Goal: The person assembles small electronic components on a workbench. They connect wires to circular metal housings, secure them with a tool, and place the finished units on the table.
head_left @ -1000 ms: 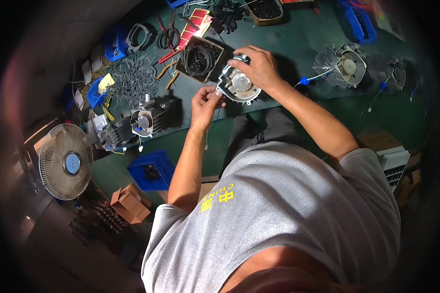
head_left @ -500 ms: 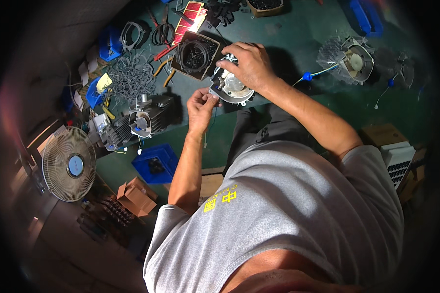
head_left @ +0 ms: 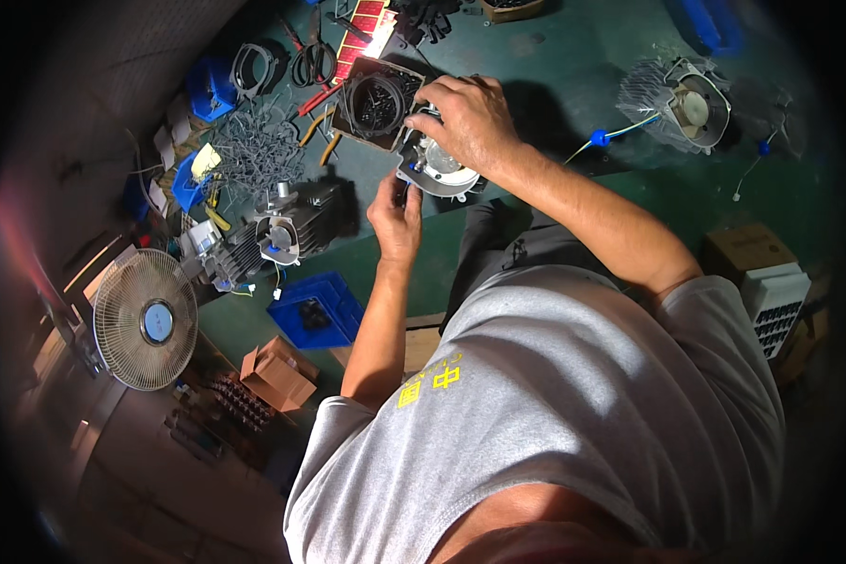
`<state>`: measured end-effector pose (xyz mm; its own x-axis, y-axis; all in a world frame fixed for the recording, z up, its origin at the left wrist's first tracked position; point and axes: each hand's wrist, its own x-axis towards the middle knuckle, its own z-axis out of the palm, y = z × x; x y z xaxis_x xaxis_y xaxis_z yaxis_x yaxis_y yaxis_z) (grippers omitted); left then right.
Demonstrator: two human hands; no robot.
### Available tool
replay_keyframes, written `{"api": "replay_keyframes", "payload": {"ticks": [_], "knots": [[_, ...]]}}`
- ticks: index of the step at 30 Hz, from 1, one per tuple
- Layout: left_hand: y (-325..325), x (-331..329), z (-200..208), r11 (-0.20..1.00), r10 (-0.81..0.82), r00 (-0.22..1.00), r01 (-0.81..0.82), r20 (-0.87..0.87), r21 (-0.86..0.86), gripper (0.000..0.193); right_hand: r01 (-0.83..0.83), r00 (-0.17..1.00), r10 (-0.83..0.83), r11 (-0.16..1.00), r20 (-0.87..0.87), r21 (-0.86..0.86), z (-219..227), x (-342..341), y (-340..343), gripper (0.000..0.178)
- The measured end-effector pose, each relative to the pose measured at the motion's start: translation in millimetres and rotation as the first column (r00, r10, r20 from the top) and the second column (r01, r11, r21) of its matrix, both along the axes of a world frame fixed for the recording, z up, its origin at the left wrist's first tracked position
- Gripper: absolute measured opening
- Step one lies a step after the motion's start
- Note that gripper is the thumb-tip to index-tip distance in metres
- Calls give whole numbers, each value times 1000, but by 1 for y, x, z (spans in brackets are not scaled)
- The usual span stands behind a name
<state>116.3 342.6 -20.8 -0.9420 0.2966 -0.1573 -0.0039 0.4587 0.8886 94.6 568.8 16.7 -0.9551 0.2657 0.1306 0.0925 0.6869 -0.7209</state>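
A round metal motor housing [head_left: 439, 171], open side up with a pale disc inside, lies at the near edge of the green workbench. My right hand [head_left: 475, 122] reaches over its far side, fingers bent and thumb curled in at the upper left rim. Part of the housing is hidden under that palm. At the near left corner my left hand [head_left: 397, 224] has its fingers and thumb closed at the rim, fingertips partly out of sight. Just beyond stands an open carton [head_left: 409, 75] of small black parts, a black ring [head_left: 374, 103] on top.
Left are a finned motor [head_left: 277, 235], a heap of grey wires or ties [head_left: 258, 146] and blue bins [head_left: 212, 85]. Orange-handled pliers [head_left: 329, 148] lie by the carton. Another finned housing [head_left: 691, 108] sits right. A fan [head_left: 146, 320] and a blue crate [head_left: 316, 310] stand below bench level.
My left thumb has slid down off the housing's rim, and that hand sits a little lower. The right hand keeps its hold with its fingers slightly shifted. The whole view has shifted slightly.
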Motion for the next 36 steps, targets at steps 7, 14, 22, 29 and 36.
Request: {"api": "replay_keyframes", "payload": {"ticks": [7, 14, 22, 29, 36], "knots": [[2, -1, 8, 993, 77, 968, -97, 237, 71, 17, -26, 999, 25, 998, 21, 51, -1, 2, -4, 34], [5, -12, 22, 978, 41, 915, -118, 402, 169, 14, -3, 999, 2, 1000, 37, 18, 2, 4, -4, 32], [6, -20, 28, 999, 10, 928, -28, 372, 43, 10, 3, 1000, -2, 999, -20, 45, 0, 7, -2, 33], [-2, -38, 33, 959, -109, 743, -97, 660, 266, 16, -5, 999, 4, 999, -49, -38, -3, 4, 12, 34], [-13, -60, 18, 934, -298, 409, -62, 863, 352, 20, -40, 996, 33, 996, -85, -74, -4, 6, 21, 36]]}}
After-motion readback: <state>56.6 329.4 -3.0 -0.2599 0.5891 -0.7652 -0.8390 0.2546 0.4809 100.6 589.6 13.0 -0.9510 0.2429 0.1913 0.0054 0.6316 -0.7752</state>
